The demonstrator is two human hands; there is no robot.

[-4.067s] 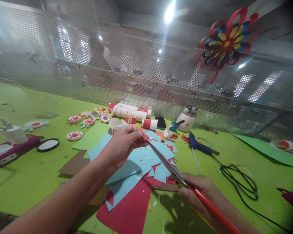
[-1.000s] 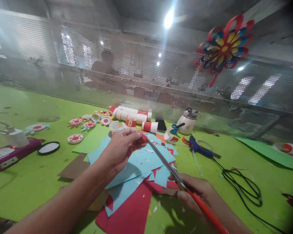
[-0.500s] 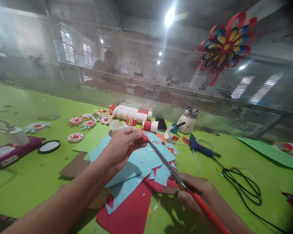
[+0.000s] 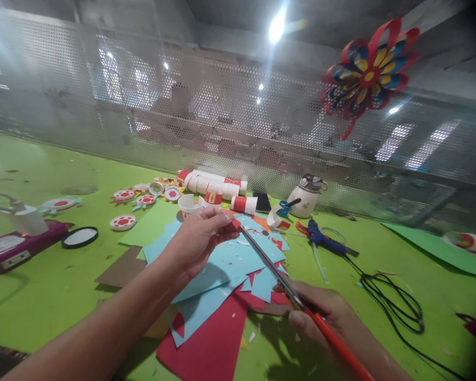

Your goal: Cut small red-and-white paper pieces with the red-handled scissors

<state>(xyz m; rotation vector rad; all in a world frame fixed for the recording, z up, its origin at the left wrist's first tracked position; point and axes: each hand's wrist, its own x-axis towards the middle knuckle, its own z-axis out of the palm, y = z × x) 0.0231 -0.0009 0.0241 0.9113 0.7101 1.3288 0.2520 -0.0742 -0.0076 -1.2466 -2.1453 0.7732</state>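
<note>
Currently pinching red paper [image 4: 236, 224] in the left hand [image 4: 198, 235]; clasping scissors [image 4: 267, 262] in the right hand [image 4: 321, 309], aimed lengthwise forward-left from there toward that paper.

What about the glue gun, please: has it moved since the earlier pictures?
No: the glue gun shows no shift either way relative to the white bottle.

A: yo what's on the right?
B: blue glue gun [image 4: 324, 242], black cord [image 4: 367, 280] looped beside it, pale bottle [image 4: 304, 199] behind.
A: left side?
B: purple power strip [image 4: 31, 244], white plug [image 4: 28, 221] in it, round black-rimmed disc [image 4: 80, 237] just beside.
</note>
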